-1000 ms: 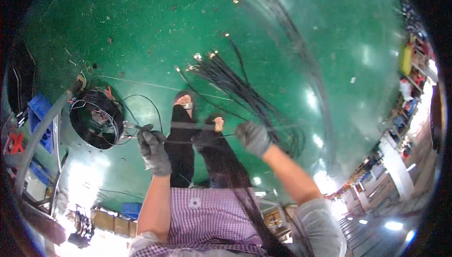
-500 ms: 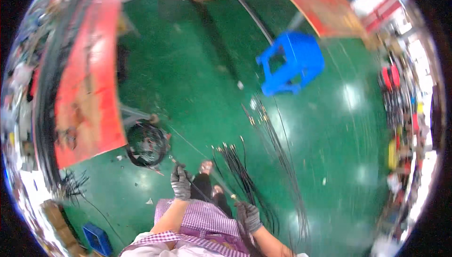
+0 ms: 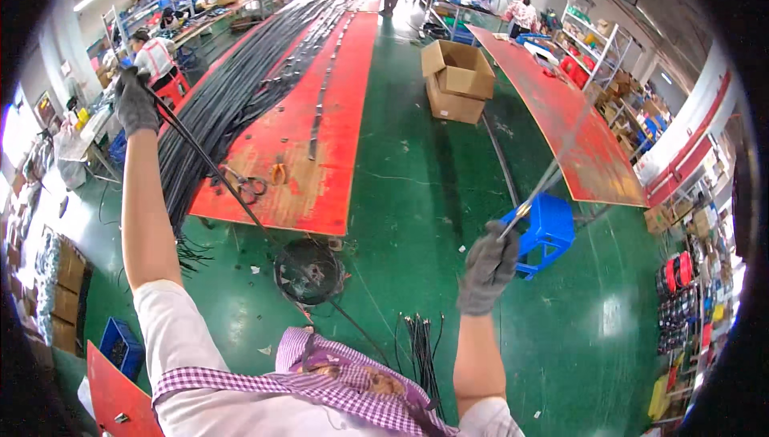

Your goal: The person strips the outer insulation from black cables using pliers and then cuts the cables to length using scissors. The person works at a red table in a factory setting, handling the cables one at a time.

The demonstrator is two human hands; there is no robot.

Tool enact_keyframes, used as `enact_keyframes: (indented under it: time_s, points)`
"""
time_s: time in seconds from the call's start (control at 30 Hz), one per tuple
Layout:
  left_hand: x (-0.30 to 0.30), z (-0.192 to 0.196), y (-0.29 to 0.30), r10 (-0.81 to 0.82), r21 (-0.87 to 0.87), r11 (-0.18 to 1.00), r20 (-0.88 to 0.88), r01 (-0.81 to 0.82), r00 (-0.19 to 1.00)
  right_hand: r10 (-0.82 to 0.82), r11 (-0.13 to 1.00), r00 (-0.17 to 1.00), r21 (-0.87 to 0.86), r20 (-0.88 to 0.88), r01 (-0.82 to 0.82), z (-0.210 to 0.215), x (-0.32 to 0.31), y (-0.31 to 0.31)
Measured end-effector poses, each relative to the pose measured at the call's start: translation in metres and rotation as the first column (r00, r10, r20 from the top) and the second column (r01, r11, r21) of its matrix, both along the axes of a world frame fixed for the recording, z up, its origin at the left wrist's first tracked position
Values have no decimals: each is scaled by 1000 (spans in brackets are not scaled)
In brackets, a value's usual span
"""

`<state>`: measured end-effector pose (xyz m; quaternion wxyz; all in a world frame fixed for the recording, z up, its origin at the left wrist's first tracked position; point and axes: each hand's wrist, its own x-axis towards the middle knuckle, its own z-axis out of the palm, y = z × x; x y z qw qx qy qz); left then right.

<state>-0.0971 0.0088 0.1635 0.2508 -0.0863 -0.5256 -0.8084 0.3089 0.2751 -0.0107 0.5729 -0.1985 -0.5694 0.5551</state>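
1. Left hand (image 3: 136, 103) – grey knit glove, arm stretching up and out to the left, grip closing tight around a thin black cable (image 3: 240, 197).
2. The cable is running taut from that fist diagonally down to the person's chest, passing over a round black cable spool (image 3: 311, 270) sitting on the green floor (image 3: 416, 173).
3. Right hand (image 3: 487, 267) – same grey glove, forearm rising upright, grip wrapping around the other cable end (image 3: 545, 181), which is slanting up and right; blurred there.
4. Long red tabletop (image 3: 336, 116) is lying ahead, carrying a dense bundle of black cables (image 3: 232, 92) and scissors (image 3: 248, 187).
5. Blue plastic stool (image 3: 545, 233) is standing just right of the right hand; cardboard boxes (image 3: 456, 80) beyond.
6. Short black cable pieces (image 3: 424, 349) are lying on the floor near the person's feet.
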Motion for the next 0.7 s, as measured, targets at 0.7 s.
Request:
enact_keyframes:
  time_s: [0.7]
  points:
    - [-17, -153, 14, -930, -393, 295, 92, 871, 356, -268, 907, 748, 422, 607, -17, -14, -162, -221]
